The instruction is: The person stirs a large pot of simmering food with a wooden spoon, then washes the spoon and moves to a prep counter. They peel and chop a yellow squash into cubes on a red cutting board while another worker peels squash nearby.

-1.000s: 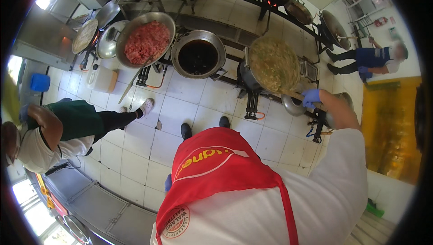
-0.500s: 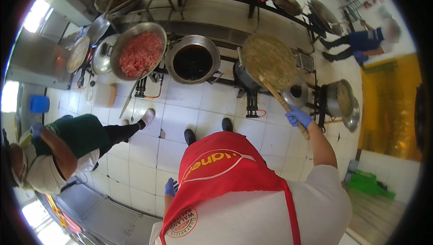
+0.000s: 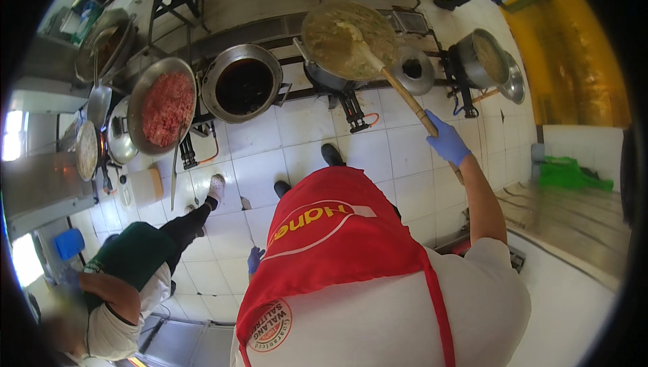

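My right hand [image 3: 447, 139], in a blue glove, is closed round the wooden handle of a long stirring paddle [image 3: 407, 97]. The paddle slants up and left, its pale blade partly sunk in a thick yellow-green stew [image 3: 331, 37] with small bits in it. That stew fills a wide pan [image 3: 299, 48] over a burner. My left hand [image 3: 256, 259], also blue-gloved, hangs beside my red apron [image 3: 337, 232], which hides part of it. Its fingers look loosely apart, and I see nothing in them.
Left of the stew are a pan of dark liquid [image 3: 244, 89] and a pan of raw ground meat [image 3: 164, 109] with a long-handled tool. A metal lid [image 3: 413, 70] and deep pot [image 3: 487, 56] are on the right. A co-worker in a green apron [image 3: 131, 255] is at left; another stands far right.
My view has turned to the right, so the pans sit further left. The paddle's blade, sunk in the stew before, now shows partly at its surface. My right hand keeps its grip.
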A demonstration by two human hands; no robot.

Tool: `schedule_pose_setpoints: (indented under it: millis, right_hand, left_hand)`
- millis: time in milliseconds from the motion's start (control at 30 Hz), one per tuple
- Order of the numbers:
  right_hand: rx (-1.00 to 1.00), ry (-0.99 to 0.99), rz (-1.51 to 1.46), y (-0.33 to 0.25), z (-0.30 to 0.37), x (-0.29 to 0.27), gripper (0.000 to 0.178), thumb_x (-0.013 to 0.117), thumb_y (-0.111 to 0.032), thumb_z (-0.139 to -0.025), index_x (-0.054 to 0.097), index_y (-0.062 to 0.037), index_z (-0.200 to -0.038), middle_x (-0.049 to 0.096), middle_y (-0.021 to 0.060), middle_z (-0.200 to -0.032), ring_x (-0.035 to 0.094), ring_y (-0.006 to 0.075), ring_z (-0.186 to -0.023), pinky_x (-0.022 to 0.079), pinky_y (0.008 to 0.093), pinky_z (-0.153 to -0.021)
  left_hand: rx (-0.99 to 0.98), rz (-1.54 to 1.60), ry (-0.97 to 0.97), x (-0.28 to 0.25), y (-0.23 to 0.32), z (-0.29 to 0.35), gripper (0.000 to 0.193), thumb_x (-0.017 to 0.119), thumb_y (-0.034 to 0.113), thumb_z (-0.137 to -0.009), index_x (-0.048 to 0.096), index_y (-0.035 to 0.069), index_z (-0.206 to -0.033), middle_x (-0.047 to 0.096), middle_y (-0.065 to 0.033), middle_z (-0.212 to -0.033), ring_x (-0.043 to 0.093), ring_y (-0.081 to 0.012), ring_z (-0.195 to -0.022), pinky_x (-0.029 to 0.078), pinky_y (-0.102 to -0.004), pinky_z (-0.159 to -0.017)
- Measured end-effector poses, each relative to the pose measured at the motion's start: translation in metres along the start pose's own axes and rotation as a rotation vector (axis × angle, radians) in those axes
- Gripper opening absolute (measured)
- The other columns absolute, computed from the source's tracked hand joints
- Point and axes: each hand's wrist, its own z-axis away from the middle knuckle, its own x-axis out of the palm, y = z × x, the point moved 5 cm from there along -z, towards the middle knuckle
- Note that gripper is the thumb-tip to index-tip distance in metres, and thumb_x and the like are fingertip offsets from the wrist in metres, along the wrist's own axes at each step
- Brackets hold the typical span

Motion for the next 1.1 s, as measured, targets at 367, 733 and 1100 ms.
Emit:
schedule_pose_setpoints:
  millis: [367,733,1100]
  right_hand:
    - [0.209,0.211,0.312,0.006,0.032,0.007,0.088,0.065,-0.014,-0.094,0.019,-0.036,-0.166,0.073,0.0241,-0.094,0.071,0.0442,-0.089,0.056,0.0554,-0.081]
    - [0.349,0.256,0.229,0.079,-0.004,0.046,0.089,0.065,-0.017,-0.096,0.015,-0.033,-0.167,0.072,0.028,-0.103,0.071,0.0469,-0.096,0.056,0.0561,-0.086]
    - [0.35,0.122,-0.594,0.069,0.013,0.12,0.087,0.071,-0.013,-0.089,0.032,-0.0247,-0.166,0.062,0.0057,-0.075,0.058,0.0174,-0.055,0.052,0.0349,-0.051]
  left_hand:
    - [-0.028,-0.13,0.046,-0.005,0.048,-0.015,0.072,0.055,0.05,-0.102,0.044,0.001,-0.153,0.065,-0.0195,-0.136,0.067,-0.0362,-0.114,0.056,-0.0472,-0.094]
    - [-0.053,-0.162,0.118,-0.007,0.053,0.004,0.069,0.055,0.052,-0.101,0.05,0.003,-0.149,0.067,-0.0166,-0.132,0.067,-0.032,-0.105,0.054,-0.0468,-0.092]
    - [-0.085,-0.201,0.131,-0.01,0.048,0.017,0.068,0.053,0.054,-0.101,0.05,0.006,-0.149,0.067,-0.0138,-0.134,0.067,-0.031,-0.107,0.052,-0.0471,-0.092]
